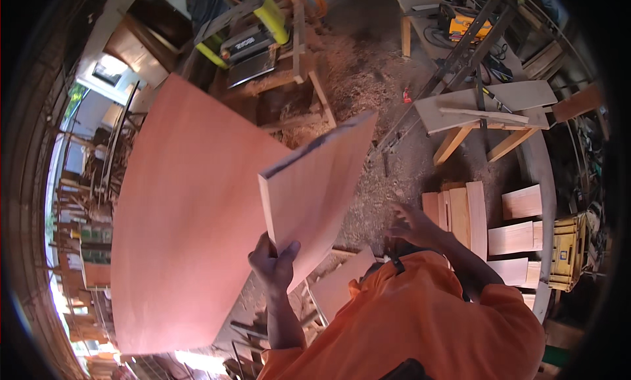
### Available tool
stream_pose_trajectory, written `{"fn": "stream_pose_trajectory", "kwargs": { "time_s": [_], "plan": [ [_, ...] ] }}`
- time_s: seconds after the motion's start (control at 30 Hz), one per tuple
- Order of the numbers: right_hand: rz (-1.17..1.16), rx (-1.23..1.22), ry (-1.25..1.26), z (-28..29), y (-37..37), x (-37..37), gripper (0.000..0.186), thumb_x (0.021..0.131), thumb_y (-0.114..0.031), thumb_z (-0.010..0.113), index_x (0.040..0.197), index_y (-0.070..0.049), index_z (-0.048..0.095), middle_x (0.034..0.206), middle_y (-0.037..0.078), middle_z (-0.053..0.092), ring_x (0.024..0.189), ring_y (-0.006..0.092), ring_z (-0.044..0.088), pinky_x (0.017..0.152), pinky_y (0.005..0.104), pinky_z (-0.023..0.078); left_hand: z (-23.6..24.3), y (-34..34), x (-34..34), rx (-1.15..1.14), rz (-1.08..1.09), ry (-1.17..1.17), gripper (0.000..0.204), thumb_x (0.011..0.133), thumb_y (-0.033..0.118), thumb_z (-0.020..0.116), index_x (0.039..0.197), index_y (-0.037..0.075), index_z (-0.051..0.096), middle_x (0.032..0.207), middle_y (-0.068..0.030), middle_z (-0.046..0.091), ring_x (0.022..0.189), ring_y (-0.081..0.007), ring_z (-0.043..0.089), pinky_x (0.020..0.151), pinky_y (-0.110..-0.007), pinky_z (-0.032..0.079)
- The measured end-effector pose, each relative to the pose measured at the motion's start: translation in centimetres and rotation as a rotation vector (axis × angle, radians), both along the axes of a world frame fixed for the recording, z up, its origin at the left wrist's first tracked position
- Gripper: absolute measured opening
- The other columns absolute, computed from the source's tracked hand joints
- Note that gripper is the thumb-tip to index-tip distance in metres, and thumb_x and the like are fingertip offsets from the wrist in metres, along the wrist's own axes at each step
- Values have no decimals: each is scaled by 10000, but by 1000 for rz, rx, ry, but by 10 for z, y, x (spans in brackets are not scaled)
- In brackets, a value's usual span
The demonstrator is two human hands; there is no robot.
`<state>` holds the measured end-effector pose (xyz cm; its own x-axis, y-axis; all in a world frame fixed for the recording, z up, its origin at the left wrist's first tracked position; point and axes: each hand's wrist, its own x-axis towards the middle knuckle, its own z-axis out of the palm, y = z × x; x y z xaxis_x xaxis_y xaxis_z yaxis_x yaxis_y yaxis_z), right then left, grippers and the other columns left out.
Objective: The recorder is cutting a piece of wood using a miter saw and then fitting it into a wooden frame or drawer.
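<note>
My left hand [275, 263] is closed on the near edge of a wooden board [319, 199], thumb on its face. The board is tilted up on edge, and its long upper edge looks dark and rough, like bark. Beneath and to the left of it spreads a large reddish wooden panel [187, 215]. My right hand [415, 226] is raised to the right of the board, apart from it, with its fingers spread and nothing in them.
A planer [253, 46] stands on a wooden frame [320, 97] at the back. At the right are a bench [453, 114], a yellow machine [463, 22], upright boards [476, 212], stacked wood pieces [522, 202] and a yellow crate [568, 252]. Shavings [361, 84] cover the floor.
</note>
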<state>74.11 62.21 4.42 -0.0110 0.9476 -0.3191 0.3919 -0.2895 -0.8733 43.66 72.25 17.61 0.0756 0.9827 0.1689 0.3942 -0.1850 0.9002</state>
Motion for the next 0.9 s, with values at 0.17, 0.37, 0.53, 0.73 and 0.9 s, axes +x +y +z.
{"fn": "stream_pose_trajectory", "kwargs": {
  "time_s": [0.17, 0.37, 0.53, 0.73, 0.9],
  "plan": [
    [-233, 207, 297, -96, 145, 21, 806, 838, -501, 671, 1403, -2, 385, 1378, 243, 454, 1208, 324, 510, 1000, 417, 400, 40, 117, 93, -52, -45, -203, 305, 649, 16, 701, 930, -81, 631, 767, -39, 642, 651, -84, 550, 607, -217, 439],
    [-389, 426, 450, -112, 303, 88, 602, 888, -521, 606, 1174, 9, 613, 991, 127, 671, 941, 189, 608, 865, 359, 467, 31, 291, 158, 76, -243, -577, 314, 661, -80, 606, 974, -56, 625, 933, -68, 661, 841, -148, 610, 740, -264, 486],
    [-807, 390, 328, -51, 386, 175, 443, 901, -454, 620, 828, -19, 656, 673, -33, 536, 596, 55, 476, 495, 261, 379, 14, 415, 227, -32, -308, -782, 225, 796, 8, 642, 1014, -44, 622, 984, -69, 658, 873, -167, 626, 767, -288, 501],
    [-968, 286, 230, -57, 435, 281, 504, 925, -381, 607, 569, -61, 449, 582, -76, 386, 558, 51, 344, 499, 272, 281, 15, 539, 331, -248, -532, -889, 280, 844, 77, 617, 1099, -37, 601, 1040, -91, 643, 961, -185, 613, 842, -320, 483],
    [-1111, 227, 147, -68, 502, 345, 539, 907, -446, 611, 594, -25, 485, 570, -45, 431, 559, 84, 400, 525, 295, 332, 6, 635, 445, -378, -641, -808, 309, 839, 15, 596, 1143, -36, 583, 1052, -105, 633, 991, -201, 605, 881, -338, 481]
  ]
}}
